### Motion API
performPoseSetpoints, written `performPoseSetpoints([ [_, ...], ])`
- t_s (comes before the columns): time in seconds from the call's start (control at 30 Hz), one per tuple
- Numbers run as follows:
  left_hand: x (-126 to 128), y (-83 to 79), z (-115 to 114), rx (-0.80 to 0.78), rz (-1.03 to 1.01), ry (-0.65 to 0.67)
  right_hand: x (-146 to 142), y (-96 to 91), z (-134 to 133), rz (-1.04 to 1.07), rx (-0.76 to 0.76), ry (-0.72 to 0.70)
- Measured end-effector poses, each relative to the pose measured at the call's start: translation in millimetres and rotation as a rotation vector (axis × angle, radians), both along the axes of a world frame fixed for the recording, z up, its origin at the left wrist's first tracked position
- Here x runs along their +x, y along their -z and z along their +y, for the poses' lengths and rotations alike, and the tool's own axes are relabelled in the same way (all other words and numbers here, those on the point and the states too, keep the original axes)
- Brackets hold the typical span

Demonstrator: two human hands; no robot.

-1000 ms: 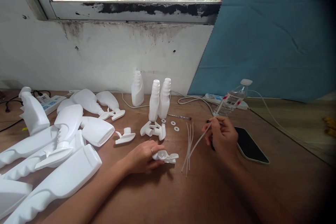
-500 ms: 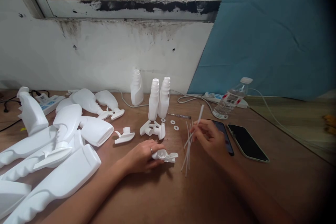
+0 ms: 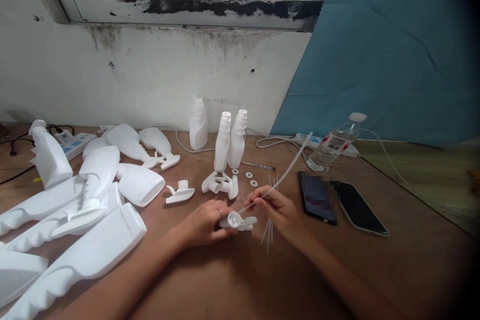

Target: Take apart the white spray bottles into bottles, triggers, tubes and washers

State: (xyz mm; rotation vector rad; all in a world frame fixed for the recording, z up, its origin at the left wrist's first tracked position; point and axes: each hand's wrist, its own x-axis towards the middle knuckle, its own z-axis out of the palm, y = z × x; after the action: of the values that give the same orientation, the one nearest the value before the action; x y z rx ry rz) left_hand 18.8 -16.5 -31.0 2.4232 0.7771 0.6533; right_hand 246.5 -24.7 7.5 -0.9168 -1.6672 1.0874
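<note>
My left hand (image 3: 204,221) rests on the wooden table (image 3: 232,280) and grips a white spray trigger head (image 3: 237,221), its round cap opening facing up. My right hand (image 3: 276,210) pinches a thin clear dip tube (image 3: 288,172). The tube's lower end points at the cap opening of the trigger head, and its far end slants up to the right. Under my right hand lie several loose dip tubes (image 3: 269,230).
Three white bottles (image 3: 223,136) stand upright by the wall, with trigger heads (image 3: 221,185), small washers (image 3: 251,178) and a screwdriver (image 3: 258,165) near them. Several white bottles (image 3: 86,190) lie at the left. Two phones (image 3: 339,199) and a water bottle (image 3: 335,144) are at the right.
My right hand moved left with the tube, from near the phones to beside the trigger head. The left hand stayed in place with the trigger head.
</note>
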Motion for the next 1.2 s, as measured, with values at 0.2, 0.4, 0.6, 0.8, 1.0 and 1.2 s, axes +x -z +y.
performPoseSetpoints([
  [0.2,0.4,-1.4,-0.1,0.011,0.029,0.002,-9.3,7.9,-7.1,-0.055,0.068,-0.032],
  [0.4,0.6,-1.7,0.6,0.028,0.042,0.01,-10.2,10.1,-9.2,-0.193,0.18,-0.034],
  [0.6,1.8,-1.5,0.3,0.049,0.06,0.003,-13.3,7.4,-12.8,-0.306,0.292,-0.019],
  [0.8,2.8,0.2,0.3,0.054,0.062,0.011,-17.4,3.1,-15.7,-0.342,0.371,0.027],
  [1.0,3.6,1.1,0.6,0.057,0.052,0.0,-21.9,11.3,-12.0,-0.325,0.384,0.022],
  [1.2,3.2,4.3,1.7,0.033,0.01,0.005,-33.0,22.0,-12.5,-0.22,0.347,-0.018],
])
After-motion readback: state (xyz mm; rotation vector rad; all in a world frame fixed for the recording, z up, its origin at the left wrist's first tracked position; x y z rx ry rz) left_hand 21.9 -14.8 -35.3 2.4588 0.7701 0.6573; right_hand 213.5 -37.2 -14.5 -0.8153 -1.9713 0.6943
